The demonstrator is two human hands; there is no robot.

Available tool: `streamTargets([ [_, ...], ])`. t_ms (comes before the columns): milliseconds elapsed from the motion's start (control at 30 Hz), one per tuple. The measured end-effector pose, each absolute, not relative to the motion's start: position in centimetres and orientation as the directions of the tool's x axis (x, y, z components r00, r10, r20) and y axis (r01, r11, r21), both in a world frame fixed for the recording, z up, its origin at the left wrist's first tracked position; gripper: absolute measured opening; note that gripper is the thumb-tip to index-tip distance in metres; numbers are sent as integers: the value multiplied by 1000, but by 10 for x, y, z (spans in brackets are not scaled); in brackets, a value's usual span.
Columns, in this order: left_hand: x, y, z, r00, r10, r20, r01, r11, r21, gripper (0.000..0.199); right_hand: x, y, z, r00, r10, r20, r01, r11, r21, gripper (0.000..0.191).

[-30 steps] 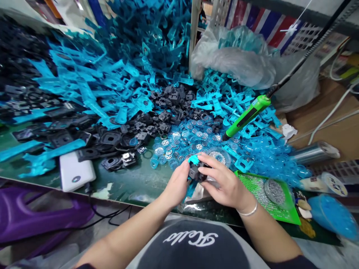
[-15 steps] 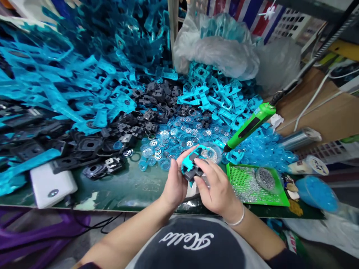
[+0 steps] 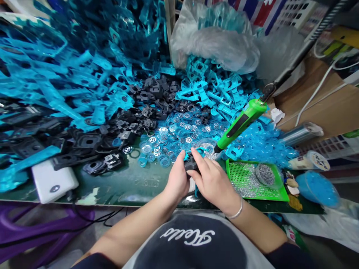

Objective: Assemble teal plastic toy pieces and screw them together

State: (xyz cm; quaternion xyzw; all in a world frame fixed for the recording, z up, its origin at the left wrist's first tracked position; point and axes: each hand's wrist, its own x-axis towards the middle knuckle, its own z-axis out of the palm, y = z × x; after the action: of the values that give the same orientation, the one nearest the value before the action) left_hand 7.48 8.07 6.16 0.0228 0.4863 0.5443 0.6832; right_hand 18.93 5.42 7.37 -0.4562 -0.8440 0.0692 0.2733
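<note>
My left hand [image 3: 178,179] and my right hand [image 3: 214,181] are closed together around a black and blue plastic assembly [image 3: 191,161] just above the front of the bench. The left grips it from the side, with the thumb up along its edge. Fingers of the right press on its top and near side. Much of the piece is hidden by my fingers; a blue edge shows at its far side. Just beyond the right hand hangs a green electric screwdriver [image 3: 241,123], its tip over a clear dish of small screws [image 3: 208,146].
Blue translucent discs [image 3: 179,130] lie beyond my hands. Black parts [image 3: 140,119] and blue plastic parts [image 3: 70,82] are heaped behind and left. A green tray [image 3: 232,186] of small metal pieces stands right, beside a blue tub [image 3: 316,188]. A white box [image 3: 54,181] sits at the left edge.
The assembly has been turned and lowered in my hands, so less of its blue part shows. My right hand has closed further over it. The view has shifted slightly.
</note>
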Motion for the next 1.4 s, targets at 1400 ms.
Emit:
streamTargets([
  [1400, 77, 69, 16, 284, 865, -413, -64, 447, 892, 46, 307, 76, -3, 214, 842, 496, 175, 466, -867, 65],
])
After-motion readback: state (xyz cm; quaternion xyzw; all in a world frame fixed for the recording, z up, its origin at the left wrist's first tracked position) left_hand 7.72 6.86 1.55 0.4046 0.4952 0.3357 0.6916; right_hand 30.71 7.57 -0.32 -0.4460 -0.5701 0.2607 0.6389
